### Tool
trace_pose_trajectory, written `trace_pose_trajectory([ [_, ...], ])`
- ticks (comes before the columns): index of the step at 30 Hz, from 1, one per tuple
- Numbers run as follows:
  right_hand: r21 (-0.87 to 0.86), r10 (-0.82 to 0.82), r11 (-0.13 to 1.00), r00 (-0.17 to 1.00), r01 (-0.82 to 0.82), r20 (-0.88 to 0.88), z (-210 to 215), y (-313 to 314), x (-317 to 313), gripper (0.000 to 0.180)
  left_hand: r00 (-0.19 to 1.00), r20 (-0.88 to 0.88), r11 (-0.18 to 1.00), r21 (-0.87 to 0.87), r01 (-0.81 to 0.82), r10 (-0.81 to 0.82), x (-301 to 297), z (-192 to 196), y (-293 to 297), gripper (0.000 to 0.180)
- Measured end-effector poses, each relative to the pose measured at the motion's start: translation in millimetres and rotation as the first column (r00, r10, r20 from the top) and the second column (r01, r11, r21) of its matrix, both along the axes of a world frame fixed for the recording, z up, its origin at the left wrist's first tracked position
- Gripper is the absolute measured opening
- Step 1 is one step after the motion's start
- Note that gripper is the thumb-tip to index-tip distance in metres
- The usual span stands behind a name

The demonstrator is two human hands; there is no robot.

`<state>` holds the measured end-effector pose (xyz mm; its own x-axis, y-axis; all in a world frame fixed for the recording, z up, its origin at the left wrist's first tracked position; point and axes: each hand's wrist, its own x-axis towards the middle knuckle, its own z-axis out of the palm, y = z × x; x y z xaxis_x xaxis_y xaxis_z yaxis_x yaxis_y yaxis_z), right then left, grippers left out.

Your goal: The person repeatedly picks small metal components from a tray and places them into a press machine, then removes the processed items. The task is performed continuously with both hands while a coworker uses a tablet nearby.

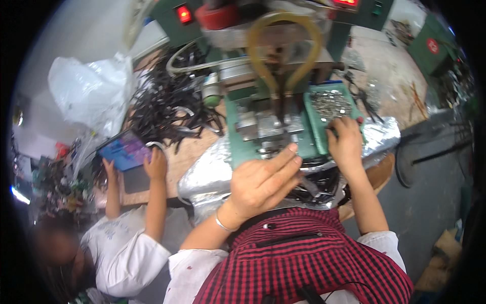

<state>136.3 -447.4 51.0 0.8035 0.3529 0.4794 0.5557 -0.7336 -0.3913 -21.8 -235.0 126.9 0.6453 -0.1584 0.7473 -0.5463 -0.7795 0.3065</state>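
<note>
Here, metal pieces (pixel 330 103) lie at eleven o'clock from the nearer, curled right hand (pixel 347 144); left hand (pixel 260 185) outstretched; both grips unclear.

Light was bright. Beside the tray (pixel 315 133), the foil (pixel 383 133) threw glare; far up-left of it, a switch (pixel 184 13) glowed red. Detail looked soft, and well beyond it the fisheye view curved into black.

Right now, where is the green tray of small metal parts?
In the head view, the green tray is right of centre, just right of the metal fixture, with the right hand at its near right side.
</note>
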Motion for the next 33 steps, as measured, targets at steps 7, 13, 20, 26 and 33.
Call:
trace_pose_trajectory([
  [7, 0.299, -0.050, 0.951, 0.993, 0.079, -0.104, -11.9, -8.4, 6.3, 0.013, 0.770, 0.180, 0.711, -0.550, -0.438, 0.613, -60.3, 7.1, 77.1, 0.017],
  [13, 0.463, 0.074, 0.885, 0.997, -0.049, -0.035, 10.1, 16.6, 10.3, 0.017, 0.578, -0.103, 0.576, 0.331, -0.747, 0.809, -25.0, -7.6, 173.8, 0.015],
  [20, 0.292, -0.106, 0.952, 0.993, 0.087, 0.051, -5.4, -23.9, -1.2, 0.013, 0.561, 0.053, 0.478, 0.462, -0.747, 0.826, -7.6, -117.2, 221.5, 0.030],
  [26, 0.421, -0.074, 0.903, 0.997, 0.080, -0.029, 11.7, -33.2, -13.4, 0.013, 0.785, 0.014, 0.772, -0.190, -0.607, 0.620, 3.7, -92.6, 208.7, 0.035],
  [33, 0.540, 0.339, 0.754, 0.926, -0.373, 0.166, 72.5, 64.7, -4.2, 0.019, 0.899, -0.435, 0.474, -0.782, -0.405, 0.051, 16.9, -80.3, 200.3, 0.039],
])
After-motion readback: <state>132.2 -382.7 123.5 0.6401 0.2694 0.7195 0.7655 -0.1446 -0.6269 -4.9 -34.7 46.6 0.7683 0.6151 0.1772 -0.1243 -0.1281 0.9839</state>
